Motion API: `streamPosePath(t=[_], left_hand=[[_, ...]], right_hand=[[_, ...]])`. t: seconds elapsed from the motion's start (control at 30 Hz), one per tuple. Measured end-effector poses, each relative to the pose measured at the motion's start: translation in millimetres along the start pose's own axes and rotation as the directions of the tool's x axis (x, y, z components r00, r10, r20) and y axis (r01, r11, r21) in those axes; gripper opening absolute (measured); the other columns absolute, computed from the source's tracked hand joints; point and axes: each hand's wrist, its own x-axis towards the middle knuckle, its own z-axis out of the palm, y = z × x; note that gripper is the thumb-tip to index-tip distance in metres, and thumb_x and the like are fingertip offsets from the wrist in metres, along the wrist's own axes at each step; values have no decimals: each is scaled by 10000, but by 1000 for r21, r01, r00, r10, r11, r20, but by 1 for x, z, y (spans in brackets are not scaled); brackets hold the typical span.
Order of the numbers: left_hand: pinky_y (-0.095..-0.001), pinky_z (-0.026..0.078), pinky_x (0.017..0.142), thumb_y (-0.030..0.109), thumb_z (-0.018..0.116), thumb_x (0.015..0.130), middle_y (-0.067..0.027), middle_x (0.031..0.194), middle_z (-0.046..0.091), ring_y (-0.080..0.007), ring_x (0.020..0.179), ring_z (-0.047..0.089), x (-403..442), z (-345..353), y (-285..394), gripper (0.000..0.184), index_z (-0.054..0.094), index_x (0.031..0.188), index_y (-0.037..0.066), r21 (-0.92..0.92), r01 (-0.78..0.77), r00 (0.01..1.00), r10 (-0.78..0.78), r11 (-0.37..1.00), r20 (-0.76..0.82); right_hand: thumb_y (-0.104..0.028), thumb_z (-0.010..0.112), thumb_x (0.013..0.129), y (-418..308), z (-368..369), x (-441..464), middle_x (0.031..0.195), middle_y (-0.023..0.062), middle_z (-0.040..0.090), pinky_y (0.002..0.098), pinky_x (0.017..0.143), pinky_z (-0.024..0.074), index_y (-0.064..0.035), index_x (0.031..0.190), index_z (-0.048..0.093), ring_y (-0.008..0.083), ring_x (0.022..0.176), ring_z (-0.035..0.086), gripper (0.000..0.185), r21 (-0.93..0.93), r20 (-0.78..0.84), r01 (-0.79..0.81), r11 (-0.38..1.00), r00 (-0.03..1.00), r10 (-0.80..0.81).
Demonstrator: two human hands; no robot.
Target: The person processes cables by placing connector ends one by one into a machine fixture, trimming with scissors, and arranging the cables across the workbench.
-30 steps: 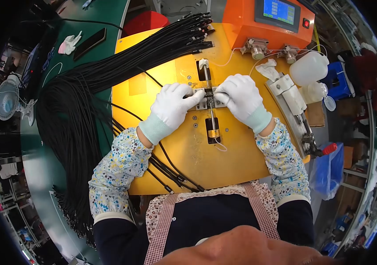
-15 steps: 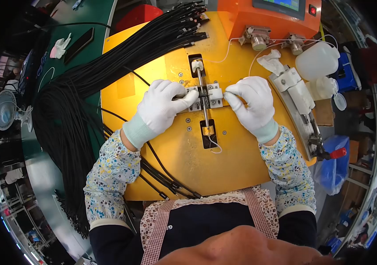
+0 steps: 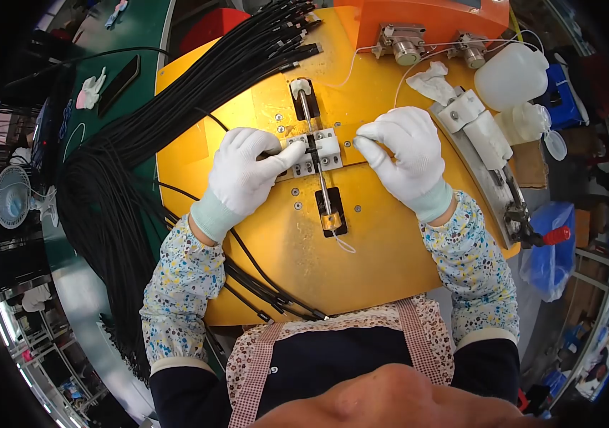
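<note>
My left hand (image 3: 244,171), in a white glove, is closed in a pinch at the left side of a small metal clamping fixture (image 3: 303,170). A black cable (image 3: 213,118) from the bundle runs into its grip, and the cable's end is hidden by the fingers and the fixture. A thin metal rod (image 3: 323,192) crosses the fixture lengthwise between two slots. My right hand (image 3: 408,157), also gloved, is pinched closed to the right of the fixture, apart from it. Whatever its fingertips hold, if anything, is hidden.
A thick bundle of black cables (image 3: 197,93) lies across the yellow plate (image 3: 390,242)'s upper left. More cables (image 3: 265,285) lie near my body. An orange machine (image 3: 433,18), a white jug (image 3: 511,77) and a red-handled toggle clamp (image 3: 555,235) stand at the right.
The whole view has shifted, so the fixture sits a little further left and up. My right hand has moved slightly away from the fixture. My left hand keeps its place beside it.
</note>
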Motion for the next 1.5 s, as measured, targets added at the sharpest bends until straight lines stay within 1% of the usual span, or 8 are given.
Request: streamPosePath(t=[0.33, 0.5, 0.63, 0.73, 1.0, 1.17, 1.33, 1.5], left_hand=[[-347, 462, 746, -22, 644, 642, -63, 934, 617, -249, 820, 585, 3, 0, -1, 403, 723, 1008, 126, 39, -57, 994, 60, 998, -86], [-341, 464, 680, -15, 627, 663, -57, 844, 617, -242, 753, 583, 4, -12, 12, 363, 704, 1001, 93, 35, 16, 998, -14, 999, -61], [-343, 472, 596, -2, 627, 669, -54, 777, 614, -243, 679, 584, 4, -62, 37, 338, 694, 992, 73, -263, 83, 968, -15, 961, 251], [-350, 500, 599, 8, 624, 673, -52, 800, 629, -248, 695, 597, -3, -78, 61, 327, 686, 986, 75, -437, 43, 903, 152, 898, 401], [-366, 515, 692, 48, 604, 744, -64, 869, 641, -271, 811, 607, -7, -61, 68, 278, 666, 1009, 103, -413, 120, 737, 198, 903, 647], [-365, 524, 694, 79, 648, 774, -95, 871, 639, -293, 783, 625, 1, -57, 60, 208, 673, 980, 71, -365, 203, 927, -59, 909, 370], [-334, 516, 683, 49, 650, 810, -122, 859, 637, -279, 744, 642, 10, -45, 40, 218, 679, 1026, 36, -361, 354, 934, -306, 863, 184], [-365, 486, 871, 17, 642, 795, -176, 1103, 618, -328, 1013, 602, 11, -32, 14, 319, 645, 1114, 11, -219, 308, 930, -341, 926, -136]], right_hand=[[-131, 730, 720, -2, 1, 4, 735, 26, 586, 372, 702, 426, -115, 794, 626, 235, 716, 565, 129, -19, -23, 59, 998, 998, -59], [-117, 709, 741, 1, 3, 42, 756, 20, 592, 375, 781, 419, -116, 785, 622, 230, 759, 568, 97, -235, -4, 173, 956, 984, -179], [-115, 676, 767, 19, 28, 96, 794, 30, 650, 367, 828, 428, -136, 824, 672, 229, 818, 612, 61, -408, 223, 220, 886, 965, -137], [-107, 639, 781, 28, 62, 136, 834, 53, 684, 356, 825, 446, -136, 873, 704, 235, 867, 639, 117, -385, 618, 220, 896, 783, 74], [-83, 641, 775, 28, 86, 170, 847, 100, 688, 393, 880, 483, -101, 866, 698, 276, 891, 651, 109, -332, 875, 423, 843, 473, 107], [-109, 621, 763, 38, 94, 174, 843, 101, 691, 401, 808, 505, -116, 844, 701, 291, 866, 660, 114, -301, 876, 471, 829, 481, 44], [-139, 616, 730, 33, 92, 172, 845, 125, 703, 385, 786, 513, -90, 806, 725, 282, 843, 679, 141, -292, 863, 612, 735, 500, -74], [-151, 618, 722, 24, 95, 178, 860, 142, 697, 407, 717, 536, -60, 826, 715, 294, 839, 680, 169, -317, 840, 537, 782, 542, -32]])
